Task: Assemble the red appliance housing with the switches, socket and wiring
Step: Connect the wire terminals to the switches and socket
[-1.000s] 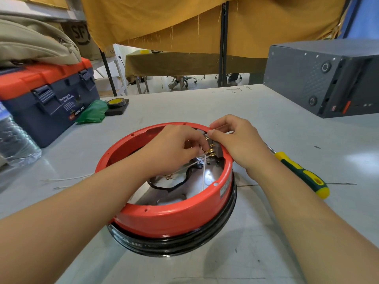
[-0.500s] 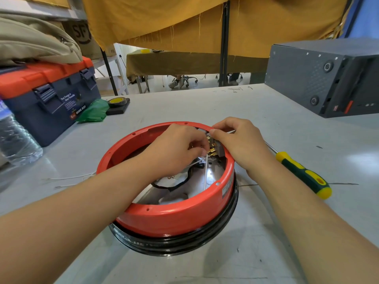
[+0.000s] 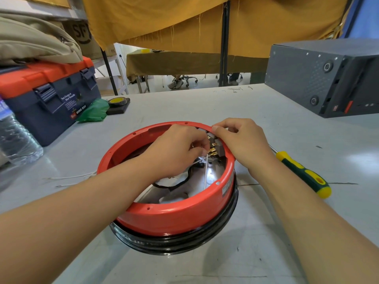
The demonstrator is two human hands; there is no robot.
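Inside one red housing (image 3: 174, 218), two hands (image 3: 176, 148).

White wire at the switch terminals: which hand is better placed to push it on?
Probably the left hand: its fingers already pinch the white wire beside the brass terminals. The right hand grips the grey switch at the red housing rim, steadying it.

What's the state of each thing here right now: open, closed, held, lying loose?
Round red plastic housing: open-topped, standing on the table, wiring exposed inside.
Thin white wire: pinched at its upper end by the left hand.
Grey switch block with brass terminals: at the housing's rim, held by the right hand.
Yellow-and-green screwdriver: lying loose, untouched.
Blue toolbox with orange lid: closed, latched.
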